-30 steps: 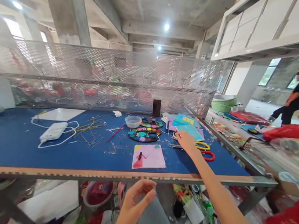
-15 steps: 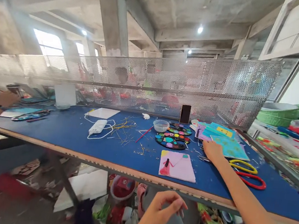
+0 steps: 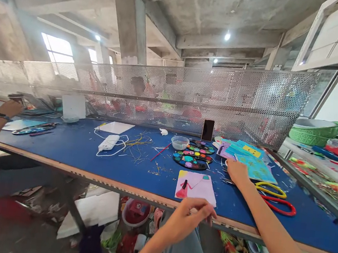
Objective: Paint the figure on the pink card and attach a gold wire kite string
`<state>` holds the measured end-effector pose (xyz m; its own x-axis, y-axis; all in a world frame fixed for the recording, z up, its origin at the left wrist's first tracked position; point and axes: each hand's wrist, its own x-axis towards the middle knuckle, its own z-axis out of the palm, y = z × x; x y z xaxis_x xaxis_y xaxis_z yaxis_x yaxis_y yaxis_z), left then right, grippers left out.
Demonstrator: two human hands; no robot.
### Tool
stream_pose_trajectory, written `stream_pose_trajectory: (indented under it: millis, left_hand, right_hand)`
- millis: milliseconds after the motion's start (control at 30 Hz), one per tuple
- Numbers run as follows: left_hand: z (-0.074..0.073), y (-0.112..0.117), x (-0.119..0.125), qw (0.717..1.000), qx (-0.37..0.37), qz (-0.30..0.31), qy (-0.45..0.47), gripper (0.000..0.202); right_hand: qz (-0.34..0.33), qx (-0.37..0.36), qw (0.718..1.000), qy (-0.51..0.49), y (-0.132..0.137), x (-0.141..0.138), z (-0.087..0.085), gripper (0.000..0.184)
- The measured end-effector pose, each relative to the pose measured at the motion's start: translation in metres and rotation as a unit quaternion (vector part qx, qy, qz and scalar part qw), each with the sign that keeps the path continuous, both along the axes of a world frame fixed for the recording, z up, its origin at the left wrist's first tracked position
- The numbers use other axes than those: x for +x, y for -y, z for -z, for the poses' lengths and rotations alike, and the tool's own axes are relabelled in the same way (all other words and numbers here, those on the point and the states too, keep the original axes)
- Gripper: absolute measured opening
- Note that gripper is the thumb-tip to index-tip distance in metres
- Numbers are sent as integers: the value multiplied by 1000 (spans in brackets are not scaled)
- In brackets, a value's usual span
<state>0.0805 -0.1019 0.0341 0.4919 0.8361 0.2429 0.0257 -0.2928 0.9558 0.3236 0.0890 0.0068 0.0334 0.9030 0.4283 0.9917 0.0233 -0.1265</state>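
Note:
My left hand [image 3: 189, 219] hovers over the table's front edge, its fingers loosely curled and a gap beside the thumb, with nothing visible in it. Just behind it lies a pink painted card [image 3: 198, 185] with a red-dressed figure, its near edge partly covered by the hand. My right hand [image 3: 237, 173] rests farther back, fingers bent down and closed beside the blue painted sheet [image 3: 259, 168]; whatever they pinch is hidden. Large scissors with a yellow handle loop [image 3: 271, 190] and a red handle loop [image 3: 282, 206] lie to its right, blades partly under my wrist.
Paint palettes [image 3: 191, 161] and a clear plastic bowl [image 3: 180, 142] stand mid-table. A phone [image 3: 208, 130] leans on the perforated screen [image 3: 148, 94]. A red brush [image 3: 161, 151], scattered straw and a white power strip [image 3: 108, 143] lie leftward. Another person's hand [image 3: 9, 108] is at far left.
My left hand has risen from below the table edge to overlap the pink card's near edge. My right hand stays near the painted sheets; the view has shifted slightly.

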Motion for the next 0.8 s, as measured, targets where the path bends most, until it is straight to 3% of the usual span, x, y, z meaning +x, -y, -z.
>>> stream_pose_trajectory:
  millis: [167, 267, 433, 567, 667, 733, 800]
  left_hand:
    - [-14, -46, -5, 998, 33, -21, 46, 54]
    - [-14, -70, -9, 996, 35, -50, 63, 55]
    - [-9, -101, -10, 991, 39, -97, 86, 44]
    - [-11, -149, 2, 983, -2, -140, 123, 31]
    - [-20, -194, 15, 987, -45, -97, 121, 34]
    - [-26, -218, 22, 990, -82, -24, 112, 45]
    - [-28, -231, 25, 987, -108, 41, 116, 45]
  right_hand:
    - [-9, 91, 988, -127, 1, -2, -6, 27]
    - [-9, 150, 960, -238, 2, 0, -12, 31]
    - [-40, 205, 866, -454, 0, 0, -22, 46]
    - [-121, 130, 796, -578, -13, -19, -33, 51]
    - [-181, 66, 755, -626, -31, -39, -43, 51]
    - [-207, 46, 731, -648, -43, -49, -48, 50]
    - [-224, 39, 709, -667, -52, -56, -47, 48]
